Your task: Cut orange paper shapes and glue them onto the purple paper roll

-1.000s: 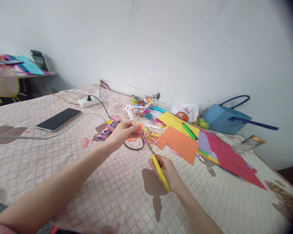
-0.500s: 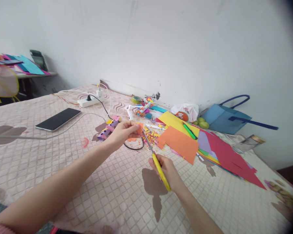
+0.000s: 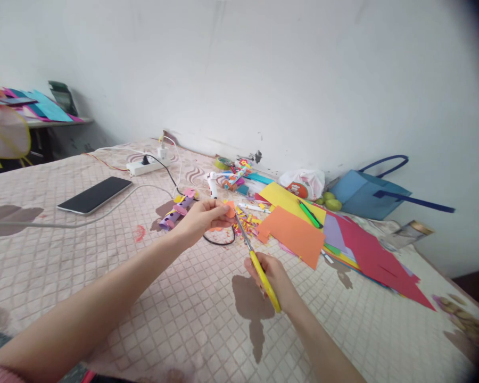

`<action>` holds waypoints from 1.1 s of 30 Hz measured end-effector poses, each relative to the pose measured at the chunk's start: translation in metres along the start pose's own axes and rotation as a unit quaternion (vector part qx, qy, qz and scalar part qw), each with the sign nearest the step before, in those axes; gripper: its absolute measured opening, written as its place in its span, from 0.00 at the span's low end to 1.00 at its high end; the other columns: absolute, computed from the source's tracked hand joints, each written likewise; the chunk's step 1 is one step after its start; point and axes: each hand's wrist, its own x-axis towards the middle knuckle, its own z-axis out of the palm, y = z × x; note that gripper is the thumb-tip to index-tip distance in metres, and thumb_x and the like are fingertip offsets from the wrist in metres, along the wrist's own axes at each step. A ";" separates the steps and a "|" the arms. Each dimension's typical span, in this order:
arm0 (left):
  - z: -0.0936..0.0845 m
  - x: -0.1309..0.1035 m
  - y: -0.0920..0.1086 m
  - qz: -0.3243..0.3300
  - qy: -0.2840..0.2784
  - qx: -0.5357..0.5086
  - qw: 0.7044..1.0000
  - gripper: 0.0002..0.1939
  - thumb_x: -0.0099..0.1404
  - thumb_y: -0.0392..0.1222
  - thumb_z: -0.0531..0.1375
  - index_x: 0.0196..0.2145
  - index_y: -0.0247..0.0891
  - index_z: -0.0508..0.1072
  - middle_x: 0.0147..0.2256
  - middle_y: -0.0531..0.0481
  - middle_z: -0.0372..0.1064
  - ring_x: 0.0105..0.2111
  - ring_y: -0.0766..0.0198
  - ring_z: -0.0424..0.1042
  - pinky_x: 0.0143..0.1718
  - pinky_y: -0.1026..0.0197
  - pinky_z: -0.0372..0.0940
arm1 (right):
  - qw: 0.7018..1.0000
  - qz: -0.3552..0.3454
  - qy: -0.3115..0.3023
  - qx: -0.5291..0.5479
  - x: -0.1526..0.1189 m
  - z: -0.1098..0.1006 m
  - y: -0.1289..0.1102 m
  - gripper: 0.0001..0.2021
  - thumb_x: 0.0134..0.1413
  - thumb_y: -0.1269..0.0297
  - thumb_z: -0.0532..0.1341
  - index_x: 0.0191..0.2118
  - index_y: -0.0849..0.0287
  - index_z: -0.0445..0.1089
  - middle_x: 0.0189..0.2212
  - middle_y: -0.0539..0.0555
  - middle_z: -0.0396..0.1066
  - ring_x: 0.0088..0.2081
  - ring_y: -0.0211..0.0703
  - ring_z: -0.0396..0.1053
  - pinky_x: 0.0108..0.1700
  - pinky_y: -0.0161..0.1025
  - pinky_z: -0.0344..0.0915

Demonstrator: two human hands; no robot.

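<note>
Between the thumb and fingers of my left hand [image 3: 207, 217] is a small piece of orange paper [image 3: 230, 209]. My right hand [image 3: 274, 276] is closed around the yellow handles of a pair of scissors [image 3: 259, 268]. Its metal blades point up and left, with the tips at the edge of the orange piece. Colourful paper scraps [image 3: 247, 222] lie on the cloth just beyond the blades. A purple paper tube with dark dots [image 3: 178, 211] rests left of my left hand. An orange sheet [image 3: 293, 234] lies to the right of the scraps.
A phone [image 3: 96, 195] and a white power strip [image 3: 147, 166] with cables lie at left. On the right are a yellow sheet [image 3: 281, 198], a green cutter [image 3: 310, 214], red paper [image 3: 377, 260] and a blue bag [image 3: 367, 194]. A wall [image 3: 239, 80] stands behind.
My left hand and the orange piece have shifted slightly to the right. The scissors have moved a little with my right hand; the orange piece is turned slightly.
</note>
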 end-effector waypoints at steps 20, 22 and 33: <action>0.002 0.000 -0.004 -0.005 -0.014 -0.005 1.000 0.09 0.54 0.40 0.63 0.28 0.32 0.68 0.28 0.46 0.73 0.28 0.67 0.73 0.33 0.66 0.68 | 1.000 0.009 -0.015 0.011 0.001 -0.001 0.003 0.18 0.52 0.49 0.52 0.21 0.58 0.57 0.12 0.44 0.53 0.14 0.31 0.51 0.17 0.30 0.49; 0.001 0.000 -0.005 -0.003 -0.015 -0.004 1.000 0.10 0.53 0.40 0.63 0.28 0.32 0.68 0.28 0.46 0.74 0.29 0.67 0.73 0.33 0.65 0.68 | 1.000 0.008 -0.010 0.011 0.001 0.000 0.004 0.18 0.51 0.50 0.53 0.21 0.58 0.57 0.12 0.44 0.53 0.14 0.31 0.51 0.17 0.30 0.49; 0.004 0.000 -0.008 0.001 -0.019 0.004 1.000 0.11 0.53 0.41 0.63 0.29 0.31 0.68 0.29 0.46 0.73 0.29 0.67 0.73 0.35 0.65 0.67 | 1.000 0.019 -0.012 0.012 0.001 0.000 0.005 0.20 0.51 0.47 0.53 0.22 0.58 0.57 0.12 0.44 0.53 0.14 0.30 0.51 0.17 0.29 0.50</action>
